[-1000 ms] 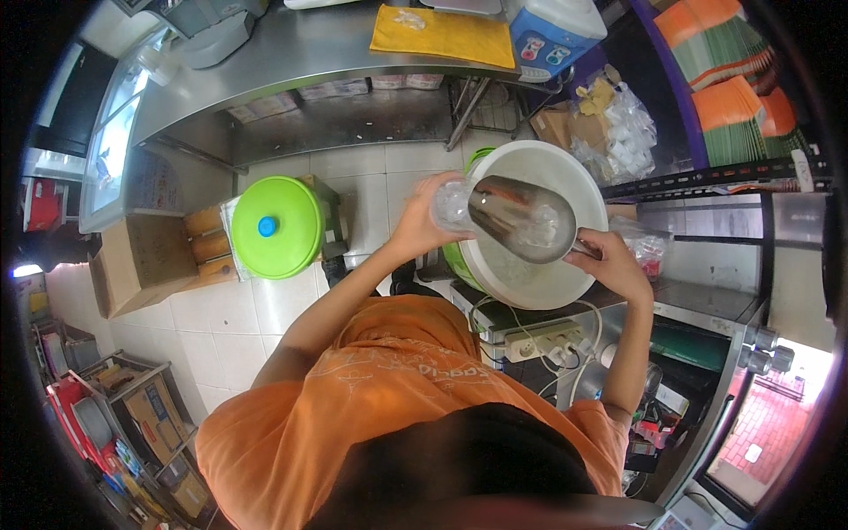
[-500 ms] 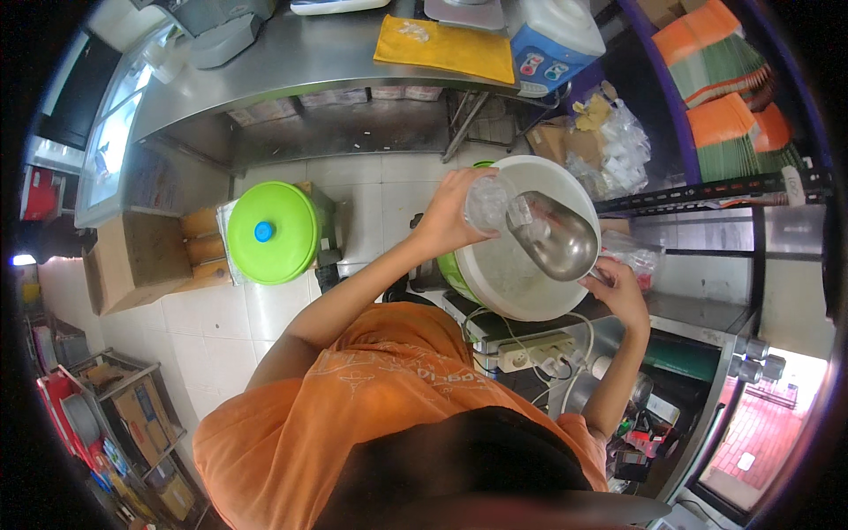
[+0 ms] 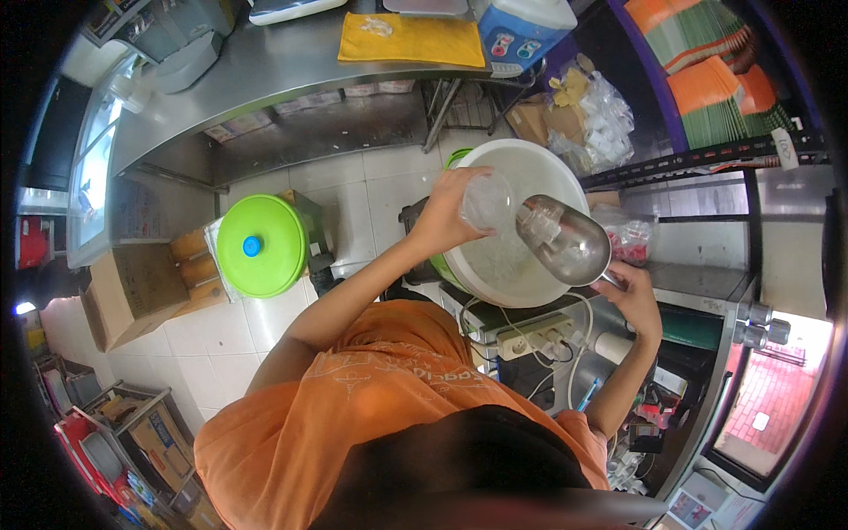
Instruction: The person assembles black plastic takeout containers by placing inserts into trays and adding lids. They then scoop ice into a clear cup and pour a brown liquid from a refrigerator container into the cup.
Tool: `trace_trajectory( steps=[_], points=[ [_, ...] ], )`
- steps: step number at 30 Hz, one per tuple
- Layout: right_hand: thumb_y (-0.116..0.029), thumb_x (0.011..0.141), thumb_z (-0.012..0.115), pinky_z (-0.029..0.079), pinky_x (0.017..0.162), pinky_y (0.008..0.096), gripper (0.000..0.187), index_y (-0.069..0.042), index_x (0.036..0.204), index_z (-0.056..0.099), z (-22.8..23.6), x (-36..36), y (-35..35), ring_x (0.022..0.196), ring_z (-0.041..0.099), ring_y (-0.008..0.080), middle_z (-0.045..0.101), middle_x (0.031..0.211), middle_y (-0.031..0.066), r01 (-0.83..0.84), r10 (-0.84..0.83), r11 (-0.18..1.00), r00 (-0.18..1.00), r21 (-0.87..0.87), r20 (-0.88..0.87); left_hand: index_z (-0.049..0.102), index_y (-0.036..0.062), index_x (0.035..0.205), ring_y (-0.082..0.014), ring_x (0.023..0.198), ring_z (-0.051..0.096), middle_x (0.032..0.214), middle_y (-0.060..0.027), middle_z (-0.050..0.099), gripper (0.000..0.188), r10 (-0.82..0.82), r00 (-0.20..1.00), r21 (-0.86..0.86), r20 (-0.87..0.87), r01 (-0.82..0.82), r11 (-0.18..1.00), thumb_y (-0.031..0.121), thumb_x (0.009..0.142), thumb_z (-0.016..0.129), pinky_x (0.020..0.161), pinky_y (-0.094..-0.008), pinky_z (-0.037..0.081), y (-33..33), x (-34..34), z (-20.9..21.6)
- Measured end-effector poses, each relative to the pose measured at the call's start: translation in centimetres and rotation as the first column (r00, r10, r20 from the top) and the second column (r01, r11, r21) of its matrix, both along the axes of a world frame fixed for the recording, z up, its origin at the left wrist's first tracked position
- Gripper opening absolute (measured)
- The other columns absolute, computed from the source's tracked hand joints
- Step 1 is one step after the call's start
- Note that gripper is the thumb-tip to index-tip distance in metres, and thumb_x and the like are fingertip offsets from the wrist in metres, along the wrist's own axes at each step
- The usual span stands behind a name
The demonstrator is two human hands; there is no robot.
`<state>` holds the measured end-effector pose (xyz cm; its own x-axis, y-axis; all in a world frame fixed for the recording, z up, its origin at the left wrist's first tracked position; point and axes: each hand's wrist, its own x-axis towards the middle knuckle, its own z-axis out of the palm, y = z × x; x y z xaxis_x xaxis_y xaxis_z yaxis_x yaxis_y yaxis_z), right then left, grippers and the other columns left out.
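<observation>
Right over the big white tub [image 3: 565, 168] of ice, a clear plastic cup [image 3: 486, 201] is held on its side with its mouth turned toward a metal scoop [image 3: 565, 240], so whatever slips past the rim drops back into the tub and not on the floor. The left hand [image 3: 446, 216] has its fingers curled round the cup's body, closed on it; the cup looks tilted to meet the scoop's lip. The right hand [image 3: 636, 296] is closed round the scoop's handle at the tub's near edge, with the bowl of the scoop angled toward the cup and some ice at its front end. The tub sits in a green container whose rim shows on its left side. A power strip [image 3: 530, 336] with cables lies just below it. Farther left on the tiled floor stands a bin with a green lid [image 3: 261, 247], and beyond it a steel counter carries a yellow cloth [image 3: 411, 40].
</observation>
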<state>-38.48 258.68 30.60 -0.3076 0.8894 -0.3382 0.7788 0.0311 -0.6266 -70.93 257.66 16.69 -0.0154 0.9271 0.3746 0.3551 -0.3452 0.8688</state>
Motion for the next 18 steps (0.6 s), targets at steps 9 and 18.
trace_trajectory(
  steps=[9,18],
  points=[
    [-0.006,0.076,0.076,0.039,0.061,0.0237,0.027,-0.001,0.101,0.07,-0.56,-1.25,0.14,0.069,0.047,0.0037,0.06,0.071,-0.0018,-0.025,0.025,0.998,1.0,-0.058,-0.008,0.048,0.009,0.131,-0.035,0.119,0.046,0.126,-0.0122,0.052,0.087,-0.073,0.997,-0.02,-0.035,0.072,0.997,0.015,0.054,0.088,0.101,-0.0435,0.038,0.03,1.02,0.58],
    [-0.003,0.079,0.071,0.041,0.065,0.0221,0.026,0.001,0.105,0.069,-0.51,-1.07,-0.37,0.072,0.05,0.0037,0.063,0.08,-0.0041,0.059,-0.08,0.981,0.991,-0.186,-0.106,0.045,0.0096,0.132,-0.0349,0.119,0.047,0.127,-0.0127,0.052,0.089,-0.066,0.991,0.001,0.117,0.066,0.998,0.016,0.055,0.089,0.103,-0.0423,0.038,0.07,0.69,-0.27]
  ],
)
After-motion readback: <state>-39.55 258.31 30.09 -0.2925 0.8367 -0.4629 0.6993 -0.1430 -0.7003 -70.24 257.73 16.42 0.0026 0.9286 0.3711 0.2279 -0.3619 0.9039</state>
